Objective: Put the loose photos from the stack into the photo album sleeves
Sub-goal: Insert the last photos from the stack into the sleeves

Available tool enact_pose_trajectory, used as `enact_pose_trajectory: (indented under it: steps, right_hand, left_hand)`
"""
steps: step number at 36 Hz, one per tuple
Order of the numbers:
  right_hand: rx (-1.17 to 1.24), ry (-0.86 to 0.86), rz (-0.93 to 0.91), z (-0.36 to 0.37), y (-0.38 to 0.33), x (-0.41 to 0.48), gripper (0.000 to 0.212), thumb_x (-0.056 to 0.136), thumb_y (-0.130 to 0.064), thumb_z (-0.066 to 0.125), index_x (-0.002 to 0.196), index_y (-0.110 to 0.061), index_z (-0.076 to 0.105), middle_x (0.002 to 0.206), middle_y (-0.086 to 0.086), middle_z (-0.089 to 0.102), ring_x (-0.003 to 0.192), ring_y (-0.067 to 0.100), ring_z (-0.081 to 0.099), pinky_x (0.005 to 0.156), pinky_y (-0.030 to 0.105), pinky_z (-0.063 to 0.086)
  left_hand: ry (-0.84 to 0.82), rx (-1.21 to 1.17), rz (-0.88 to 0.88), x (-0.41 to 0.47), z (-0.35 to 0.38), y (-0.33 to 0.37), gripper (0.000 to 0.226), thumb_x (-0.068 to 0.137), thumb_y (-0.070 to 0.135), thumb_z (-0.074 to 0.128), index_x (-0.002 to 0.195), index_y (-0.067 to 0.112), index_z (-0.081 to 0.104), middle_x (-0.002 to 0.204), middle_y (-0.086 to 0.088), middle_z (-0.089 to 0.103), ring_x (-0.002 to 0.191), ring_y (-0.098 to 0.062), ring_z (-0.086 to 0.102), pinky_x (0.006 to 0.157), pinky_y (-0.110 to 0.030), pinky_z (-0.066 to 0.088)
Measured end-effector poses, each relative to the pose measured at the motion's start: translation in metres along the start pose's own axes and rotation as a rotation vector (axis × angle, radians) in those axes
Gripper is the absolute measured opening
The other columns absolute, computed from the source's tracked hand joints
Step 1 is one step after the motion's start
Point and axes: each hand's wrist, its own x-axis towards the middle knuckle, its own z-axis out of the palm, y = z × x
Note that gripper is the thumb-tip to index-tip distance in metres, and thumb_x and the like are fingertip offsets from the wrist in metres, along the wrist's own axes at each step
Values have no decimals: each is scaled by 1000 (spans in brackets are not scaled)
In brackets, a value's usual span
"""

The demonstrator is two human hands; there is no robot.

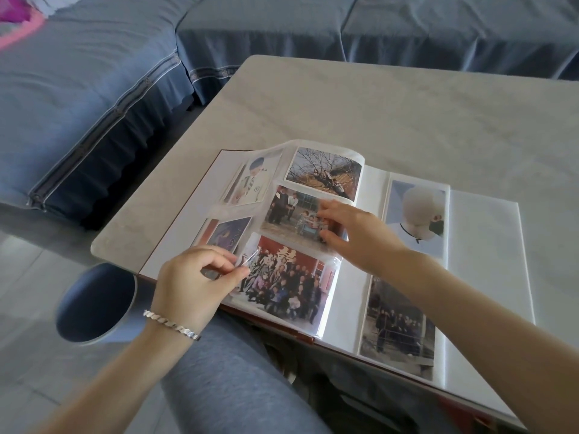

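Now left hand [195,278] pinches sleeve [247,261]; right hand [351,233] grips photo [294,214].

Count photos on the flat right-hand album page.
2: a portrait photo at the top, a dark group photo at the bottom. The right forearm crosses between them and may hide another.

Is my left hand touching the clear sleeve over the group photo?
Touching. The head view shows the left hand pinching the edge of the clear sleeve between thumb and forefinger, at the left side of the group photo.
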Motion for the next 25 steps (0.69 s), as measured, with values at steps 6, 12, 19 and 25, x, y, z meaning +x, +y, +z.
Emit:
enact_pose_trajectory:
  steps: [6, 12, 19, 25]
  right_hand:
    - [12, 8, -2, 0, 0, 0, 41, 94, -25, 51, 135, -21, 49, 148, -9, 36, 132, 14, 38, 108, 27, 27]
    - [18, 20, -9, -2, 0, 1, 38, 95, -25, 50, 132, -19, 51, 147, -8, 38, 130, 14, 40, 107, 27, 29]
    - [13, 23, -12, -1, 0, 0, 38, 96, -26, 48, 133, -20, 51, 147, -9, 37, 129, 15, 42, 104, 26, 33]
    - [7, 18, -21, -1, 0, -1, 40, 96, -28, 48, 136, -22, 47, 149, -9, 34, 132, 14, 38, 106, 25, 29]
  left_hand:
    - [141, 27, 206, -3, 1, 2, 15, 60, 4, 83, 57, 3, 69, 67, -4, 69, 60, -14, 65, 58, -16, 48]
    - [194, 56, 336, -4, 0, 3, 24, 73, 19, 74, 57, 2, 69, 63, -2, 68, 56, -10, 64, 48, -23, 45]
    - [213, 129, 380, -6, 2, 4, 30, 77, 25, 66, 58, 1, 69, 60, -2, 68, 49, -3, 54, 47, -20, 41]
    - [86, 93, 178, -5, -2, 3, 26, 70, 19, 80, 57, 2, 65, 54, -1, 64, 48, -13, 59, 45, -24, 42]
